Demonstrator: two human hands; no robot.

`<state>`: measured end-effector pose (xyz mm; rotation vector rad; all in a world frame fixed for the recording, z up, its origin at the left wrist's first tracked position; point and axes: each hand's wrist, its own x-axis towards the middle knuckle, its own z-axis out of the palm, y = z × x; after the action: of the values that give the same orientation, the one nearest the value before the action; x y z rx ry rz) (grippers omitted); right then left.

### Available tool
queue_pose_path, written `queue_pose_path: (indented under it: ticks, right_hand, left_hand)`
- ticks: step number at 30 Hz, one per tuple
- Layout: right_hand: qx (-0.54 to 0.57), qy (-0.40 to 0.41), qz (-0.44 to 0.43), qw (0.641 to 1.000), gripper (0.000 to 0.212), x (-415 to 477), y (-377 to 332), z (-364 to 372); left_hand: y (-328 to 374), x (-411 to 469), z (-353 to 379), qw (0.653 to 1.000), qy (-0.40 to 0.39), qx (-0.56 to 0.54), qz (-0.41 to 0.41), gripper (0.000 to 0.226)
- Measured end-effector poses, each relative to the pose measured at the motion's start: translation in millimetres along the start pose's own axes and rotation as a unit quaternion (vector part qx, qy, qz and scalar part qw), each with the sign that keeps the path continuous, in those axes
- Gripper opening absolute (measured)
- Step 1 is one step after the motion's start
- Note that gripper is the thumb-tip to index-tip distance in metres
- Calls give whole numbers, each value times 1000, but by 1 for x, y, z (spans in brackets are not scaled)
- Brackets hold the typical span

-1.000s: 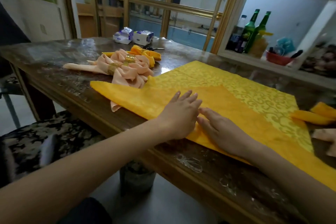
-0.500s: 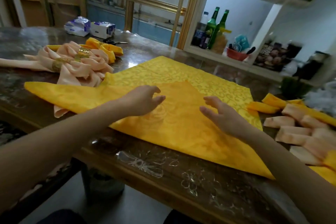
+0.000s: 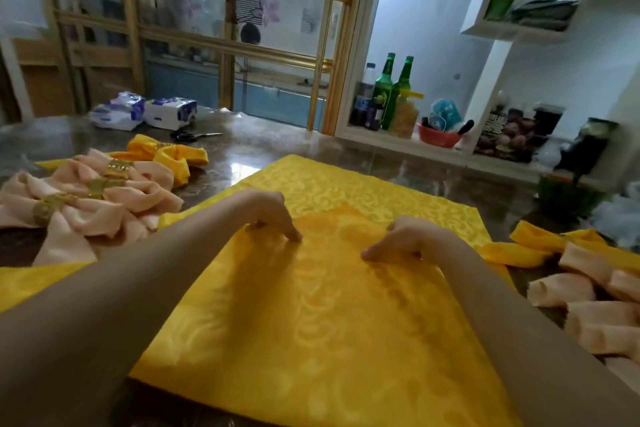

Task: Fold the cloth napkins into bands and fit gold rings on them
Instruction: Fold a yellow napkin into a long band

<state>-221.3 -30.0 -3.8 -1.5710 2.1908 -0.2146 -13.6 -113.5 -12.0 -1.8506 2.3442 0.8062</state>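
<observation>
A large yellow patterned napkin (image 3: 311, 322) lies spread on the dark table (image 3: 277, 142), its near part folded up into a flap. My left hand (image 3: 273, 215) and my right hand (image 3: 405, 239) are set on the flap's upper edges, fingers curled down, and pinch the cloth. At the left lies a pile of pink napkins (image 3: 114, 215) fitted with gold rings (image 3: 97, 185). Behind them is a ringed yellow napkin (image 3: 173, 156).
Folded pink napkins (image 3: 588, 305) and a yellow one (image 3: 540, 243) lie at the right edge. Scissors (image 3: 194, 135) and tissue packs (image 3: 169, 111) sit at the table's far side. A shelf with green bottles (image 3: 384, 87) stands behind the table.
Both hands have come down from a lifted, relaxed pose onto the flap's upper part. The view has tilted up and moved closer.
</observation>
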Motion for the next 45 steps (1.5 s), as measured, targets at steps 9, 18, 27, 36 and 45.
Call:
queue_pose_path:
  ticks: [9, 18, 27, 36, 45]
  right_hand:
    - [108, 56, -92, 988, 24, 11, 6, 8]
    - [244, 32, -141, 959, 11, -1, 12, -1]
    - [160, 111, -67, 979, 12, 18, 13, 17]
    - [163, 183, -120, 962, 31, 18, 15, 38]
    - [151, 246, -106, 952, 28, 20, 11, 47]
  left_hand:
    - [6, 19, -2, 993, 18, -116, 29, 21]
    - [12, 8, -11, 970, -53, -236, 28, 41]
    - [13, 12, 10, 976, 58, -202, 62, 11]
    - [6, 11, 40, 946, 214, -199, 138, 28]
    - [0, 0, 39, 951, 206, -142, 183, 17]
